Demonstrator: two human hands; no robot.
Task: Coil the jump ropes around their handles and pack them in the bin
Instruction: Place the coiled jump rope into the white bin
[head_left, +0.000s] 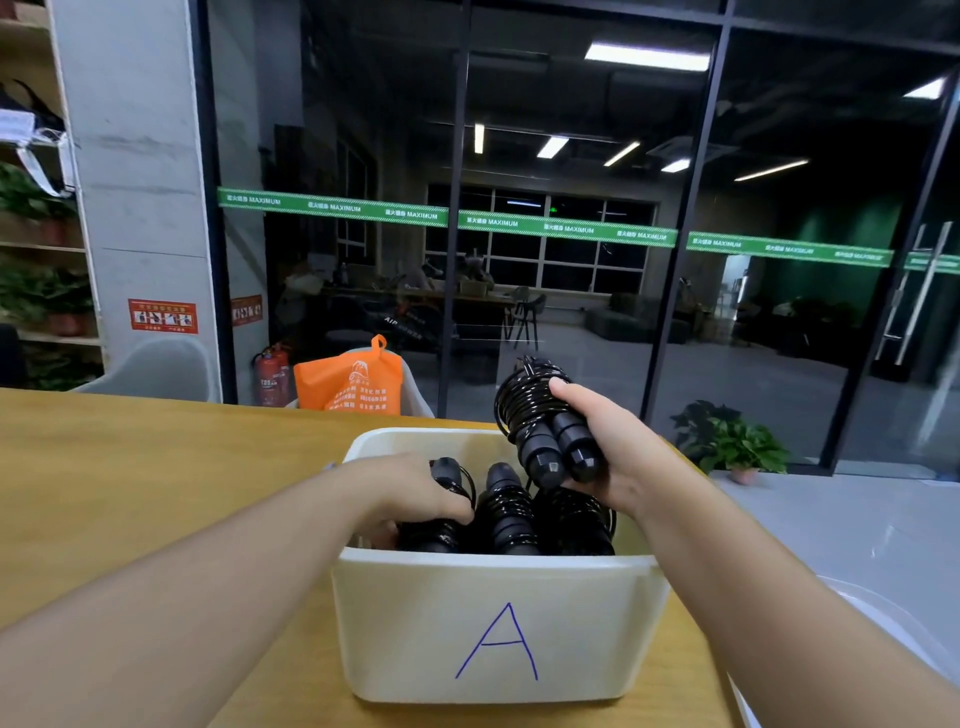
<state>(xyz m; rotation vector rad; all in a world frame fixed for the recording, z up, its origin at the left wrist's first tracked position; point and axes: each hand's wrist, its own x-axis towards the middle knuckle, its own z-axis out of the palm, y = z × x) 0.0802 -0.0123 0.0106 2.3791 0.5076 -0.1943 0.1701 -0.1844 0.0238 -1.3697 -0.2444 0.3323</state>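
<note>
Right hand (618, 452) grips coiled jump rope (545, 421) by both handles, right of centre frame, above bin (498, 623), probably so the coil stays wound. Left hand (415, 493) curls round a packed rope (441, 519) inside, likely shifting it for room.

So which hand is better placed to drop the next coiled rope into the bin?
The right hand. It already holds a coiled jump rope just above the bin. The left hand is down inside, its grip on a packed rope.
</note>
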